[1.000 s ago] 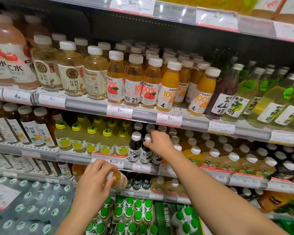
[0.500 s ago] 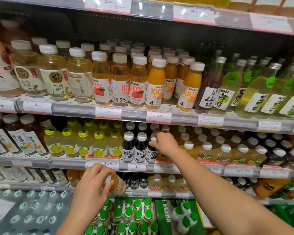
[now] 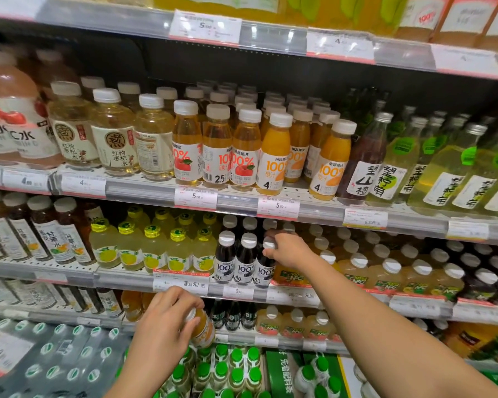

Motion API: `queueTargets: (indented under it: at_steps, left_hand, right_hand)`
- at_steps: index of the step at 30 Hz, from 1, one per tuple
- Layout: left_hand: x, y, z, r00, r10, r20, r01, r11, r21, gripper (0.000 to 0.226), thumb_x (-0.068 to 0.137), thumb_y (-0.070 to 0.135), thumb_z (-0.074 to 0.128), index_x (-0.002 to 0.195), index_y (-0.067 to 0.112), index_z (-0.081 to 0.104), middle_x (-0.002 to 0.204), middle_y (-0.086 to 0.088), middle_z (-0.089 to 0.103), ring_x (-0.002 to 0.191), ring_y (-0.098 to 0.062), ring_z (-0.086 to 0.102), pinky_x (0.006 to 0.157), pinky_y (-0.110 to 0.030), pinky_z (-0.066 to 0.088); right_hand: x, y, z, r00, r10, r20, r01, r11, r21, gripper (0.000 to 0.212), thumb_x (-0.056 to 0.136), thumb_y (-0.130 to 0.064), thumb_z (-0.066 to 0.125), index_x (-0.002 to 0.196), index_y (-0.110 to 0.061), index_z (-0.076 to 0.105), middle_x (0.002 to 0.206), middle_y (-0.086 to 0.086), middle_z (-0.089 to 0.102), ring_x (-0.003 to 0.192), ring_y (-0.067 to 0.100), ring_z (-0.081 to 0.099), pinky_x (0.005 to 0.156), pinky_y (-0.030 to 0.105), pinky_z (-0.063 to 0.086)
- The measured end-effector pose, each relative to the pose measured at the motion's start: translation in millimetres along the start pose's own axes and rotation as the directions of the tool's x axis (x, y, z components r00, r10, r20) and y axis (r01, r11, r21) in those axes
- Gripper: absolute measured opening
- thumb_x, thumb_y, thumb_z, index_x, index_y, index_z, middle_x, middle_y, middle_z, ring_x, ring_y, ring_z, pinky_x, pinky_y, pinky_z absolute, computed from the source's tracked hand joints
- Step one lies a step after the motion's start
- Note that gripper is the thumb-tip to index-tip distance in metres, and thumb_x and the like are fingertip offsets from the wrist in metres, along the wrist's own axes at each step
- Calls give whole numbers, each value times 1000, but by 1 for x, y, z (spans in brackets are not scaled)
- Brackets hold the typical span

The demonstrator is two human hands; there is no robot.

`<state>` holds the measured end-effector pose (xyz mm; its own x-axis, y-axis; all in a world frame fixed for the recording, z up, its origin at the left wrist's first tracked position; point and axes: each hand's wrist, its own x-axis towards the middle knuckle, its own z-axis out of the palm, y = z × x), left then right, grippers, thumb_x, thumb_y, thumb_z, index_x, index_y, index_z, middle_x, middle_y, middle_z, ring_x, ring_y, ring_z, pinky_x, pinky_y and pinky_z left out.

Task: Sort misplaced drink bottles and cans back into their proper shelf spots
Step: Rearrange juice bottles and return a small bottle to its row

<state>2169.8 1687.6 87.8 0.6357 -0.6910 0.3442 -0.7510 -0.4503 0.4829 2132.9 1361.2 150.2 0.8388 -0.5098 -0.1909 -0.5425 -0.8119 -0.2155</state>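
Note:
My left hand (image 3: 163,330) grips a small orange juice bottle (image 3: 203,330) by its cap end, held in front of the lower shelf. My right hand (image 3: 289,249) reaches into the middle shelf and holds the white cap of a dark juice bottle (image 3: 263,270), the rightmost of three dark bottles at the shelf front. Matching orange juice bottles (image 3: 273,156) stand on the shelf above, next to apple juice bottles (image 3: 186,150).
Yellow-capped lemon drinks (image 3: 153,251) stand left of the dark bottles, pale NFC juice bottles (image 3: 385,274) to their right. Tall green-labelled glass bottles (image 3: 394,168) fill the upper right. Green-capped bottles (image 3: 227,369) and shrink-wrapped water packs (image 3: 55,354) sit at the bottom.
My right hand has stayed on the dark bottle's cap as that bottle came forward to the shelf front. My left hand keeps holding the orange juice bottle. The view has shifted slightly.

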Motion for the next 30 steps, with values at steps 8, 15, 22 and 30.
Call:
queueTargets:
  at_steps: [8, 15, 22, 30]
  left_hand:
    - [-5, -5, 0, 1000, -12, 6, 12, 1000, 10, 44, 72, 22, 88, 98, 41, 59, 99, 25, 46, 88, -4, 44, 71, -14, 34]
    - [-16, -9, 1, 998, -57, 20, 57, 998, -3, 43, 75, 27, 85, 101, 47, 56, 100, 27, 48, 89, -3, 46, 72, -22, 38]
    - [-28, -18, -2, 994, -111, 2, 111, 994, 0, 38, 80, 31, 80, 105, 46, 55, 103, 26, 48, 93, -3, 48, 78, -27, 45]
    - [-32, -11, 1, 992, -125, 15, 125, 992, 7, 36, 80, 35, 79, 103, 49, 54, 103, 28, 49, 94, -2, 52, 78, -26, 42]
  right_hand:
    - [2, -42, -16, 977, -114, -180, 100, 991, -86, 36, 98, -51, 58, 96, -15, 59, 90, 1, 63, 92, 26, 65, 72, 37, 53]
    - [27, -81, -1, 955, -293, -34, 292, 956, -40, 42, 93, -47, 68, 124, -19, 61, 118, 7, 66, 110, 30, 63, 89, 43, 56]
    - [42, -80, 16, 971, -240, 2, 239, 964, -121, 48, 98, -48, 61, 136, -21, 53, 121, 10, 66, 112, 34, 62, 90, 45, 57]
    - [45, -87, 19, 970, -241, -31, 228, 949, -217, 37, 99, -44, 61, 122, -15, 57, 101, 7, 64, 104, 35, 62, 77, 40, 54]
